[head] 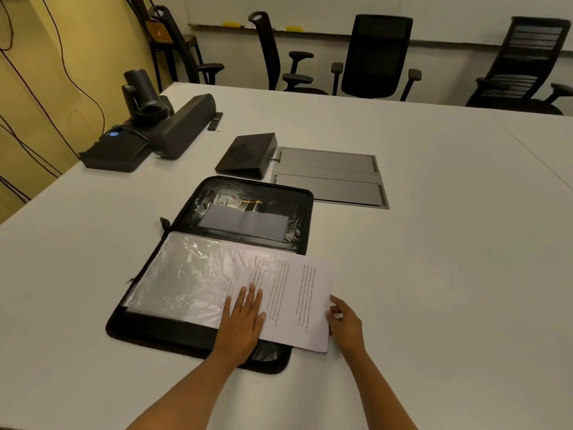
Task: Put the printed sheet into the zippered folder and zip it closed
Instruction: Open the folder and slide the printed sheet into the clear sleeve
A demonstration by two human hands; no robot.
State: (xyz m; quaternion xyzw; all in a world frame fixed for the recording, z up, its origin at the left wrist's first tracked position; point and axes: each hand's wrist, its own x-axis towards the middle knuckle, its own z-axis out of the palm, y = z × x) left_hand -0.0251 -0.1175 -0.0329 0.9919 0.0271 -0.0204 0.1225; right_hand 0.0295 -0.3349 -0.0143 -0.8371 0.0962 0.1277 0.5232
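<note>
On open folder (217, 336), one sheet (297, 299), two hands (243, 321)

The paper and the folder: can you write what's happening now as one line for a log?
folder: open, unzipped | printed sheet: partly inside plastic sleeve | left hand: flat on sleeve | right hand: pinching sheet edge

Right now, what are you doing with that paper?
A person is sliding a printed sheet into a clear plastic sleeve inside an open black zippered folder on the white table. The left hand lies flat on it; the right hand holds the sheet's edge. The sheet still sticks out.
</note>
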